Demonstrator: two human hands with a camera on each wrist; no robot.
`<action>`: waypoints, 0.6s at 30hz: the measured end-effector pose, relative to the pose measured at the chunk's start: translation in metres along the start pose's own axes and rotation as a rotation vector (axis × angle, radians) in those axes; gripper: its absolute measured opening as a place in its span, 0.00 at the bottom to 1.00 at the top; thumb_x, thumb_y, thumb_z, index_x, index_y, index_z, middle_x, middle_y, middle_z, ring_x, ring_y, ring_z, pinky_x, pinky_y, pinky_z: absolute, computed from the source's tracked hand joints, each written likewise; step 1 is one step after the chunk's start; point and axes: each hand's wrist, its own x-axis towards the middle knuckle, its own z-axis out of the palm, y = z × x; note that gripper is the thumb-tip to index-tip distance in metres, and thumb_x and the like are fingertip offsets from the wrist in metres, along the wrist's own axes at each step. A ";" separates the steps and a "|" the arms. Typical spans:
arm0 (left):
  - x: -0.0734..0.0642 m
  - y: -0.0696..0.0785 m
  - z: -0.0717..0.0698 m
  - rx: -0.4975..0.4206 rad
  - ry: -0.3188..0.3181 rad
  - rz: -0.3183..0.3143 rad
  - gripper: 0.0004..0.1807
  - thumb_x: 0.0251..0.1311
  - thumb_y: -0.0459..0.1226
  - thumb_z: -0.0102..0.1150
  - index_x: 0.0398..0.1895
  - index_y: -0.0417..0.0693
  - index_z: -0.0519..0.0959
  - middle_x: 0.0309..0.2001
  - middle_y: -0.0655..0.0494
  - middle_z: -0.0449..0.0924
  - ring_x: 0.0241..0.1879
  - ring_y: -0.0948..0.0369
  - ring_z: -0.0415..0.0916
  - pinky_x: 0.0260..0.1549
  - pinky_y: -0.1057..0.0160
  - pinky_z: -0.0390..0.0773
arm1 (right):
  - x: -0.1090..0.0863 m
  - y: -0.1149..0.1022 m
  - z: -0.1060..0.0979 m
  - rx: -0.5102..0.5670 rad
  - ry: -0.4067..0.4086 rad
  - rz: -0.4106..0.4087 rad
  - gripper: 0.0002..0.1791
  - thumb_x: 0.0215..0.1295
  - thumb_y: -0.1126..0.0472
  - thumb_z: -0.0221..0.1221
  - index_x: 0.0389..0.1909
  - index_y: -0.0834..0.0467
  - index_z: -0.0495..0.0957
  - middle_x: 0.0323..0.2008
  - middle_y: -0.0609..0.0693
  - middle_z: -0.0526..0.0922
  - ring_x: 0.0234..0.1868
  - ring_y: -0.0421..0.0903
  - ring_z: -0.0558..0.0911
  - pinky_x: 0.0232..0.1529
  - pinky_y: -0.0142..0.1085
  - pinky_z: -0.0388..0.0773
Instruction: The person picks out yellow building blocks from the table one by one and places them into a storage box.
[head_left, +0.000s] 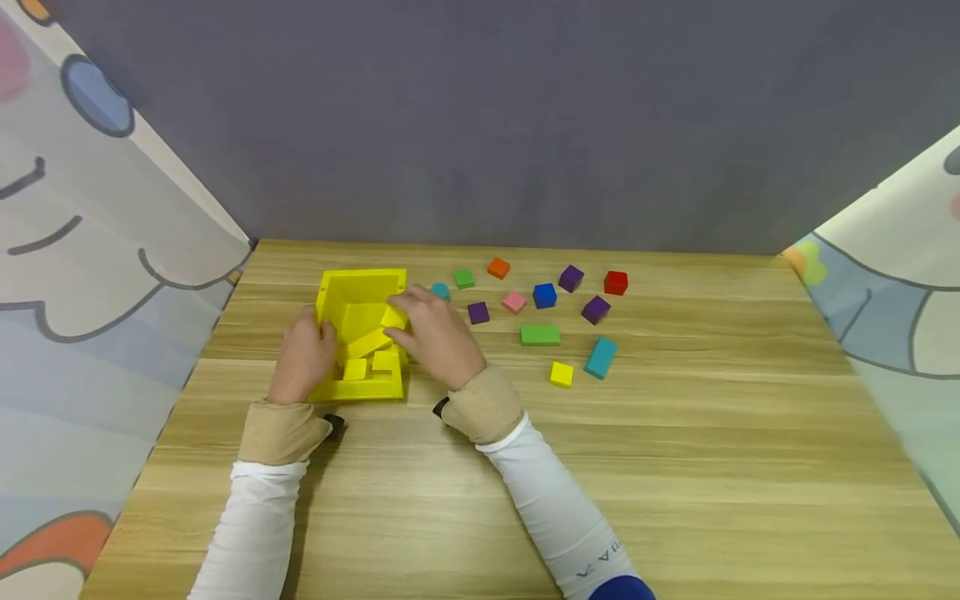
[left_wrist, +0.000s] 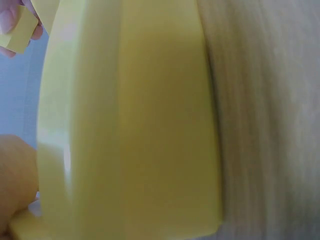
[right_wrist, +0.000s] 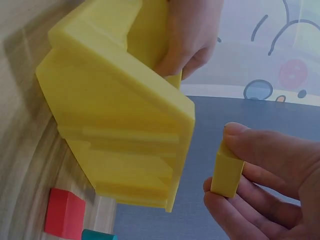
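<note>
A yellow open bin (head_left: 365,389) stands on the left part of the table with several yellow blocks (head_left: 356,369) inside. My left hand (head_left: 303,358) grips the bin's left wall, its fingers bent over the rim. Between thumb and fingers, my right hand (head_left: 444,340) pinches a small yellow block (right_wrist: 227,175). In the head view this block is over the bin's right side; the right wrist view shows it apart from the bin's wall (right_wrist: 120,110). A yellow cube (head_left: 562,374) lies on the table to the right.
Right of the bin lie loose blocks: a teal cylinder (head_left: 440,291), a long green block (head_left: 540,335), a teal block (head_left: 601,357), a blue cube (head_left: 545,296), a red cube (head_left: 616,282) and others. Another red block (right_wrist: 65,212) sits beside the bin. A grey panel (head_left: 525,125) rises behind the table.
</note>
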 end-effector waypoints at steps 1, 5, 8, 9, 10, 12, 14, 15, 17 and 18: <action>0.000 0.000 0.000 -0.001 -0.002 -0.003 0.21 0.74 0.36 0.35 0.57 0.23 0.65 0.41 0.23 0.75 0.33 0.41 0.74 0.26 0.48 0.75 | 0.000 0.000 0.001 -0.004 -0.003 -0.009 0.22 0.67 0.56 0.64 0.58 0.61 0.79 0.53 0.54 0.82 0.50 0.46 0.83 0.51 0.31 0.79; 0.000 0.001 -0.001 -0.001 -0.010 -0.016 0.21 0.74 0.36 0.35 0.57 0.23 0.64 0.41 0.24 0.75 0.32 0.42 0.74 0.24 0.51 0.74 | 0.002 -0.002 0.006 -0.036 -0.018 -0.056 0.21 0.67 0.56 0.64 0.58 0.61 0.79 0.53 0.53 0.82 0.51 0.46 0.82 0.52 0.30 0.78; -0.001 0.001 -0.001 0.002 -0.009 -0.021 0.21 0.74 0.36 0.35 0.57 0.23 0.64 0.41 0.23 0.75 0.33 0.41 0.74 0.24 0.50 0.75 | 0.004 -0.004 0.010 -0.073 -0.033 -0.087 0.21 0.67 0.56 0.64 0.58 0.60 0.80 0.53 0.53 0.82 0.53 0.46 0.81 0.54 0.31 0.77; -0.001 0.001 -0.001 0.004 -0.004 -0.021 0.21 0.74 0.36 0.35 0.57 0.23 0.64 0.41 0.23 0.75 0.34 0.40 0.75 0.25 0.49 0.75 | 0.005 -0.005 0.012 -0.084 -0.039 -0.094 0.21 0.67 0.56 0.64 0.58 0.60 0.79 0.53 0.52 0.82 0.53 0.46 0.81 0.55 0.31 0.77; -0.001 0.002 0.000 0.005 -0.002 -0.022 0.21 0.74 0.36 0.35 0.57 0.23 0.65 0.41 0.22 0.75 0.35 0.39 0.75 0.27 0.47 0.76 | 0.006 -0.006 0.013 -0.096 -0.047 -0.099 0.21 0.67 0.56 0.64 0.59 0.60 0.79 0.54 0.52 0.82 0.53 0.45 0.81 0.54 0.31 0.77; -0.001 0.002 0.001 0.008 0.004 -0.027 0.20 0.74 0.36 0.35 0.56 0.24 0.65 0.42 0.22 0.75 0.36 0.38 0.76 0.30 0.43 0.76 | 0.008 -0.008 0.016 -0.122 -0.059 -0.108 0.21 0.67 0.56 0.63 0.59 0.59 0.79 0.54 0.51 0.81 0.54 0.45 0.80 0.55 0.30 0.77; -0.001 0.002 0.001 0.009 0.009 -0.027 0.20 0.74 0.35 0.36 0.55 0.24 0.66 0.42 0.23 0.76 0.38 0.37 0.76 0.33 0.41 0.76 | 0.009 -0.010 0.020 -0.147 -0.068 -0.118 0.22 0.67 0.55 0.63 0.59 0.59 0.79 0.54 0.51 0.81 0.55 0.45 0.80 0.56 0.30 0.76; -0.001 0.002 0.002 0.009 0.011 -0.026 0.19 0.74 0.35 0.36 0.55 0.24 0.66 0.41 0.23 0.76 0.38 0.37 0.76 0.33 0.41 0.76 | 0.010 -0.011 0.021 -0.157 -0.071 -0.125 0.22 0.67 0.55 0.63 0.59 0.59 0.79 0.54 0.51 0.81 0.55 0.45 0.79 0.56 0.30 0.75; -0.001 0.002 0.002 0.009 0.011 -0.024 0.19 0.74 0.35 0.36 0.54 0.24 0.66 0.41 0.24 0.76 0.37 0.38 0.75 0.33 0.41 0.76 | 0.012 -0.013 0.024 -0.170 -0.074 -0.138 0.22 0.67 0.56 0.64 0.59 0.59 0.79 0.54 0.51 0.81 0.56 0.45 0.79 0.58 0.30 0.75; 0.000 0.002 0.002 0.009 0.011 -0.020 0.19 0.74 0.34 0.36 0.54 0.24 0.66 0.41 0.24 0.76 0.36 0.39 0.75 0.33 0.42 0.76 | 0.013 -0.013 0.026 -0.176 -0.077 -0.143 0.21 0.67 0.56 0.64 0.59 0.59 0.79 0.54 0.51 0.81 0.56 0.46 0.79 0.58 0.30 0.75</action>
